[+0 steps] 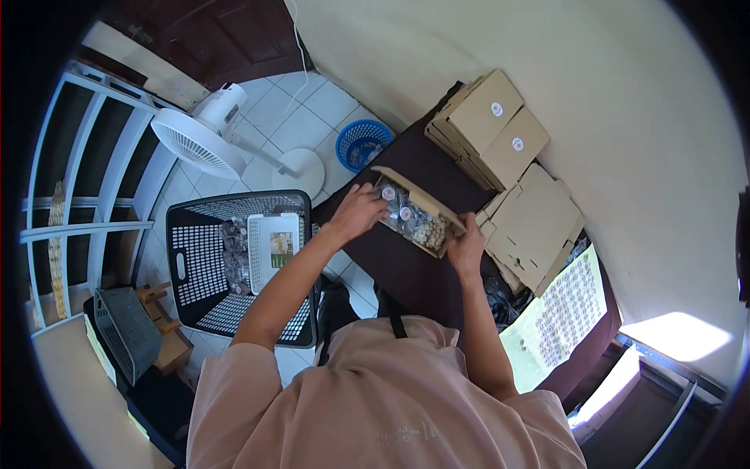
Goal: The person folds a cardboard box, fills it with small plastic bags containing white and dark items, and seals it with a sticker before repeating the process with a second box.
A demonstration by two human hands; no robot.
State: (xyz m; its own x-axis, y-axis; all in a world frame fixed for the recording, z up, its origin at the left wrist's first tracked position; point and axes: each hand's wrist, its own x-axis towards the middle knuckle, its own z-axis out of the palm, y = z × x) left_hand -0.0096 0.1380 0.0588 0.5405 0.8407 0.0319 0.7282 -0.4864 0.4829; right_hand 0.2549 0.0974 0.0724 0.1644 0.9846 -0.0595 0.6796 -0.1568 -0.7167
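An open cardboard box (426, 248) lies on the dark-covered table in front of me, its long flap raised at the back. Inside are dark plastic packets (405, 213) with round stickers at the left and middle, and pale beige crumpled filling (429, 233) at the right. My left hand (361, 211) reaches over the box's left end, its bent fingers on a stickered packet. At the other end, my right hand (467, 247) grips the corner of the box, with the thumb near the filling. Part of the left fingertips' contact is hidden.
Stacked closed boxes (488, 117) and flat cardboard (533, 227) stand along the wall. A sticker sheet (574, 309) lies at the right. To my left, a black basket (199, 250) holds packets and a white tray (264, 270). Beyond are a fan (199, 141) and blue bin (351, 144).
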